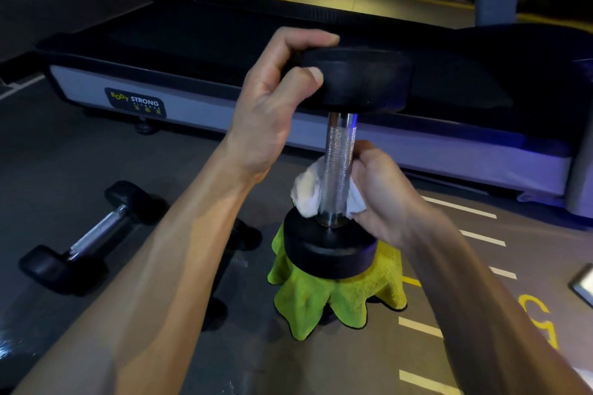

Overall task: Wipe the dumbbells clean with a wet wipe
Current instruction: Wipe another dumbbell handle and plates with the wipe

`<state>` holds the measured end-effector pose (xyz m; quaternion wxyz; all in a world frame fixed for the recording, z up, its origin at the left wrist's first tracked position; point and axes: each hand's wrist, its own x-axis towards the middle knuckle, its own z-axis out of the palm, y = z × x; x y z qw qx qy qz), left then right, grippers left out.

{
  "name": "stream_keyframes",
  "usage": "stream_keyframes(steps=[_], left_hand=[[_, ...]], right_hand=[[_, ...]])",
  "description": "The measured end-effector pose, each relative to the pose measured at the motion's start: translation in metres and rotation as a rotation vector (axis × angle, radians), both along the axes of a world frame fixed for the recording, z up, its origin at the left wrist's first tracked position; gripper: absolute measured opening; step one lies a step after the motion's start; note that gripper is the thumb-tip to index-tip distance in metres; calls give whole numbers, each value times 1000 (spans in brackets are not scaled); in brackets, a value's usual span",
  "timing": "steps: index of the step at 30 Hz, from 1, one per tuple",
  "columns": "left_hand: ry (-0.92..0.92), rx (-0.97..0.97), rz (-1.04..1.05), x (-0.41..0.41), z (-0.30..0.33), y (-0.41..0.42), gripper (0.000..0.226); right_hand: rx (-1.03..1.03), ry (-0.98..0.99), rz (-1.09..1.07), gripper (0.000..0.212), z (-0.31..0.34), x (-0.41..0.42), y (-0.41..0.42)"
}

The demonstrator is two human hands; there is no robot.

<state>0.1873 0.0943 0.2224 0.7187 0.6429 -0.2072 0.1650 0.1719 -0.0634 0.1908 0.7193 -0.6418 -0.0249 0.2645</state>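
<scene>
Head view: a dumbbell (340, 151) stands upright on end, its lower head sitting on a green cloth (333, 301) spread on the floor (205, 362). Left hand (276, 106) grips the rim of the top head, thumb and fingers curled over its left edge. Right hand (382, 196) holds a white wipe (309, 192) wrapped round the lower part of the knurled metal handle (340, 151), fingers curled behind the bar, wipe bunched out on the left side and touching the top of the lower head. Wipe also shows a bit at the right, under the palm.

A second dumbbell (86, 237) lies on its side on the floor at left, well apart from the cloth, partly behind the left forearm. More dark shapes sit under the forearm, too hidden to tell what.

Behind, a treadmill (224, 99) deck runs across the frame, grey side rail with a "BODY STRONG" label. Floor is dark grey with white dashes and yellow marks at right. A flat, light-edged object (584, 285) is cut off by the right border, unclear what.
</scene>
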Motion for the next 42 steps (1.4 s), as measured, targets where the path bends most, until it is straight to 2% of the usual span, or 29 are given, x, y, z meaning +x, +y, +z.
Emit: stream_keyframes(steps=[3, 6, 10, 12, 15, 17, 19, 21, 24, 26, 28, 31, 33, 35, 37, 39, 40, 42], left_hand=[[-27, 30, -19, 0, 1, -2, 33], [-59, 50, -15, -1, 0, -1, 35], [-126, 131, -11, -6, -2, 0, 36], [-133, 151, 30, -5, -1, -1, 34], [-87, 99, 80, -2, 0, -2, 30], [-71, 73, 73, -1, -2, 0, 28], [-77, 74, 63, -2, -3, 3, 28], [-85, 71, 51, -3, -2, 2, 28], [-101, 74, 48, -4, 1, -1, 28], [-102, 75, 34, -4, 0, -3, 29], [-106, 73, 34, -5, 0, -5, 30], [-97, 39, 54, -4, -1, -4, 30], [-78, 25, 56, -4, -1, -3, 29], [-78, 37, 48, -5, -1, -3, 27], [-76, 46, 36, -6, -1, -5, 28], [-79, 56, 41, -6, 0, -6, 29], [-76, 60, 40, -6, 1, -6, 29], [-83, 77, 30, -6, 1, -8, 30]], right_hand=[[-61, 53, 10, 55, 1, 13, 8], [2, 68, -213, 51, -5, 6, 21], [-8, -151, -440, 66, -11, -22, 26], [-64, -203, -455, 61, -14, -42, 22], [-43, -298, -385, 32, -24, -68, 8], [-207, -450, -348, 32, -27, -61, -7], [-462, -613, -248, 33, -28, -45, -20], [-571, -635, -103, 27, -33, -33, -27], [-410, -620, 24, 22, -47, -20, -37], [-258, -521, 84, 19, -48, -12, -46], [-221, -473, 149, 24, -41, -6, -45], [-496, -599, 63, 35, -43, -13, -26], [-695, -650, -85, 31, -40, -27, -11], [-613, -648, -234, 28, -28, -30, 0], [-327, -563, -304, 37, -12, -24, 7], [86, -335, -275, 39, -5, -12, 12], [224, -187, -252, 46, -3, -7, 14], [228, -17, -222, 58, -7, 5, 17]])
